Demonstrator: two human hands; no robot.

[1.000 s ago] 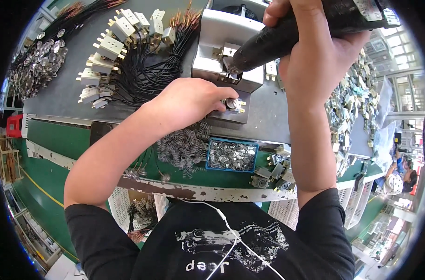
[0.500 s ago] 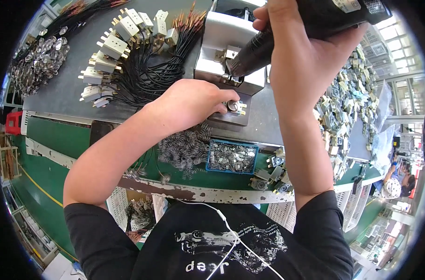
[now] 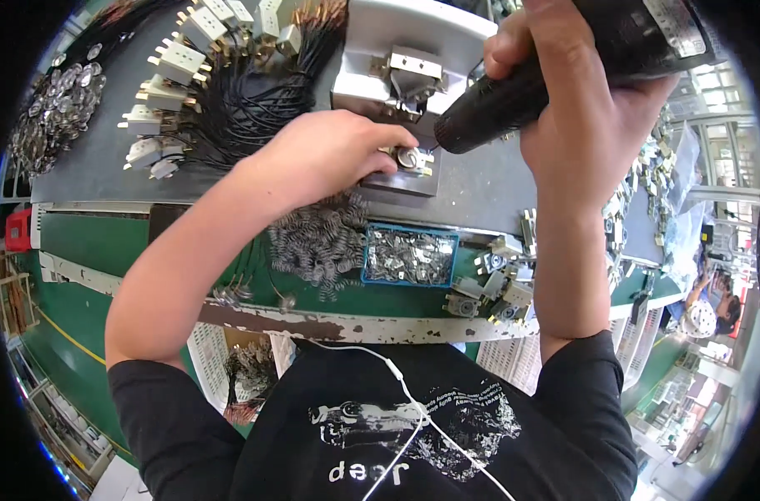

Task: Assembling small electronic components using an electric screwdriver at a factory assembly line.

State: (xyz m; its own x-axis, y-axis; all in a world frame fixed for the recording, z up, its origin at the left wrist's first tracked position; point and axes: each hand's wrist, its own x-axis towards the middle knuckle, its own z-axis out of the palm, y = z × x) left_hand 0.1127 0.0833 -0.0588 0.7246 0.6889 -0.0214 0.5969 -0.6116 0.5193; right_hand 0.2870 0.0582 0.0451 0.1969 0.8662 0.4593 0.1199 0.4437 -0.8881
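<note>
Your left hand [image 3: 334, 149] has its thumb and forefinger closed on the left side of the small pale housing with a round metal piece on top and brass prongs [image 3: 411, 159]. That housing sits on the flat grey metal block [image 3: 405, 185], just to the right of your left wrist and a little in front of your chest. Its long axis seems to run roughly left to right, with 2 brass prongs pointing right, away from your left fingers.

Your right hand [image 3: 582, 104] is clamped around the thick black cylindrical power driver [image 3: 493, 108]. The driver slants from upper right down to the left, so its nose lies just beside the housing, on the right and slightly farther from you. You can't tell clearly whether its tip touches anything. Your left hand is the nearer of the 2, already in contact; your right hand is well apart, and only the tool's nose bridges the gap.

Beyond the housing stands the shiny silver metal fixture [image 3: 372, 37], carrying 1 white rectangular block [image 3: 416, 63]. Toward you lies the blue rectangular plastic tray [image 3: 409, 284] of small metal pieces.
</note>
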